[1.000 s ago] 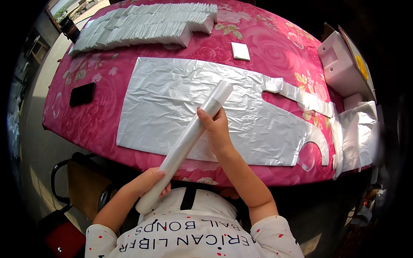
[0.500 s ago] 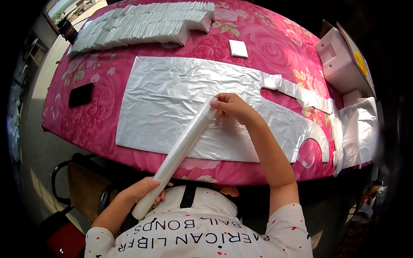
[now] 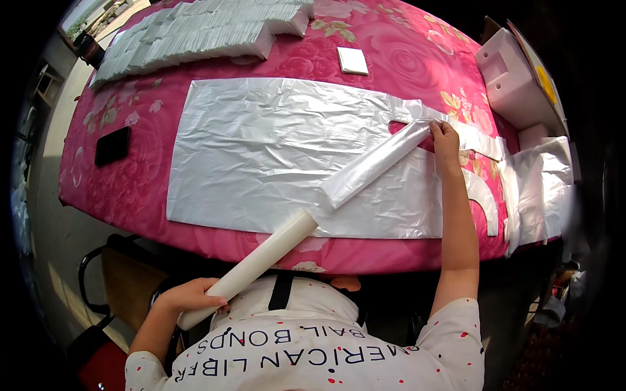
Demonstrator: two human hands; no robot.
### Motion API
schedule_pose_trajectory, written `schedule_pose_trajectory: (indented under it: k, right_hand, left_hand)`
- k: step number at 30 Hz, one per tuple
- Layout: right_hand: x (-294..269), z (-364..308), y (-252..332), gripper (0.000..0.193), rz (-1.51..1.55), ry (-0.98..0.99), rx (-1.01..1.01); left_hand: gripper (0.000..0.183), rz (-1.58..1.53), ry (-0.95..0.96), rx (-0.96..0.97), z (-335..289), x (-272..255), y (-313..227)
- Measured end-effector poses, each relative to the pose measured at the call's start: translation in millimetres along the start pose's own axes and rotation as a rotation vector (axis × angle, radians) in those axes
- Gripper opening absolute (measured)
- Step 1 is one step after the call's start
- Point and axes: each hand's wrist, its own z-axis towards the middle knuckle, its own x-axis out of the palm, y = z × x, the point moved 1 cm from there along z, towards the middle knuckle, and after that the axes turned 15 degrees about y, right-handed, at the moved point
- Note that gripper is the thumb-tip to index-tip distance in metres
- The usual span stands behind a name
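Observation:
My left hand (image 3: 190, 295) is closed around the lower end of a smooth white tube (image 3: 264, 253), which slants up over the table's near edge. My right hand (image 3: 446, 138) pinches the far end of a flattened roll of thin, shiny plastic film (image 3: 375, 166). A gap separates that roll from the tube's upper end. Both are above a large, wrinkled whitish plastic sheet (image 3: 241, 150) spread flat, with curved cut-outs and strap-like strips at its right end. Part of the cut-out is hidden behind the film roll and my right arm.
Rows of folded white packets (image 3: 189, 36) stand at the far left, and a single packet (image 3: 353, 60) lies apart. A black phone (image 3: 113, 146) rests at left on the pink floral tablecloth (image 3: 98, 189). More plastic sheets (image 3: 538, 192) and a white foam box (image 3: 515, 81) are at right.
My right hand has moved right and away, drawing the film roll off the tube's upper end. My left hand still grips the tube, slightly further left. The whole view has shifted a little.

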Motion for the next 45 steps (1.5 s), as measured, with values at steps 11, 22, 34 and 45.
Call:
schedule_pose_trajectory:
  k: [11, 22, 34, 45]
  right_hand:
    - [66, -20, 46, 0.015, 0.162, 0.293, -0.093]
    - [115, -6, 68, 0.014, 0.051, 0.540, -0.111]
    - [112, -79, 118, 0.040, -0.001, 0.454, -0.230]
    - [89, -146, 80, 0.052, -0.745, 0.230, -0.427]
  left_hand:
    - [0.047, 1.340, -0.319, 0.249, 46, 25, -168]
    - [0.054, 1.835, -0.165, 0.911, 122, 33, -153]
    - [0.080, 1.886, -0.280, 0.660, 135, 46, -105]
    - [0.081, 1.877, -0.384, 0.588, 144, 70, -85]
